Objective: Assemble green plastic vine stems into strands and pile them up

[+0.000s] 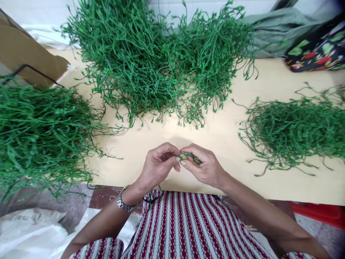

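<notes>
Close to the table's front edge, my two hands meet fingertip to fingertip. My right hand (206, 167) is closed around a small bunch of thin green stems (191, 155), pinched between thumb and fingers. Thumb and fingers of my left hand (157, 165) pinch together at the tip of those same stems. A thin dark strand shows below the left wrist, and I cannot tell whether it belongs to the stems. Much of what lies between the fingers is hidden.
A tall heap of green stems (140, 68) covers the back of the table (167, 136). Other piles lie at the left (40, 133) and right (302, 126). Cardboard (29, 50) stands back left; a floral black cloth (318, 50) lies back right. Below is a red container (320, 214).
</notes>
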{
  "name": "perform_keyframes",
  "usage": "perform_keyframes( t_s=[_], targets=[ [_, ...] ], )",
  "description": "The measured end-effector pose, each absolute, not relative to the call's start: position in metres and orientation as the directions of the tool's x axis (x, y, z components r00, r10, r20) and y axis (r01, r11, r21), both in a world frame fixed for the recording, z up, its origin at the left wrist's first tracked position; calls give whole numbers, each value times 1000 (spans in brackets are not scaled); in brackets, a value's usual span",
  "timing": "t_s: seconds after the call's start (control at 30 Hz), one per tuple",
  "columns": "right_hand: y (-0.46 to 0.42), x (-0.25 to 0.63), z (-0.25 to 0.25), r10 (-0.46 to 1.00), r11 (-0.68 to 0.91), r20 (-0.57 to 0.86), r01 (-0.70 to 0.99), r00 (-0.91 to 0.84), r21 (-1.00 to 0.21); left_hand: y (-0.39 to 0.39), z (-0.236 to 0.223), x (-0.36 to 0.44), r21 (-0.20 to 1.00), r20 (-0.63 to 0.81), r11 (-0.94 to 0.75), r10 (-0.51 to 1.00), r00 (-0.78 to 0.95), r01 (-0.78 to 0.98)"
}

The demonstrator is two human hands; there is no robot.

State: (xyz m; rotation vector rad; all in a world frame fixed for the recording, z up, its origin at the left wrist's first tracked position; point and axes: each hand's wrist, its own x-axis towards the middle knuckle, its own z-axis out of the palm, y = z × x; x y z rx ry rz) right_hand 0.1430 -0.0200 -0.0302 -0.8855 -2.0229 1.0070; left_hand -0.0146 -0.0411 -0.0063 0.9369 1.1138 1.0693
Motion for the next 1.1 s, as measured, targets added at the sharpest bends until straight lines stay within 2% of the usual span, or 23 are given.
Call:
perform_keyframes(
  t_s=[0.23, 0.4, 0.57, 0.7, 0.8, 0.93, 1.1],
  targets=[
    [-16, 144, -30, 818, 399, 265, 171, -511, -901, -42, -7, -15, 978, -180, 192, 974, 136, -85],
    [-15, 144, -26, 797, 487, 328, 218, -507, -846, -43, -9, -15, 986, -166, 161, 970, 175, 43],
    [-15, 149, -23, 704, 657, 382, 344, -599, -671, -46, -14, -13, 974, -181, 144, 959, 217, 176],
    [-15, 152, -20, 600, 789, 390, 439, -698, -429, -45, -12, -12, 927, -81, -10, 971, 226, 376],
    [-16, 153, -17, 530, 846, 356, 453, -769, -280, -43, -9, -12, 876, -85, -71, 950, 299, 476],
    [-18, 153, -13, 463, 878, 317, 379, -828, -291, -41, -7, -11, 842, -137, -111, 902, 408, 528],
    [-11, 159, -15, 405, 898, 395, 276, -825, -343, -39, -1, -18, 882, -189, -67, 856, 481, 466]
  ],
)
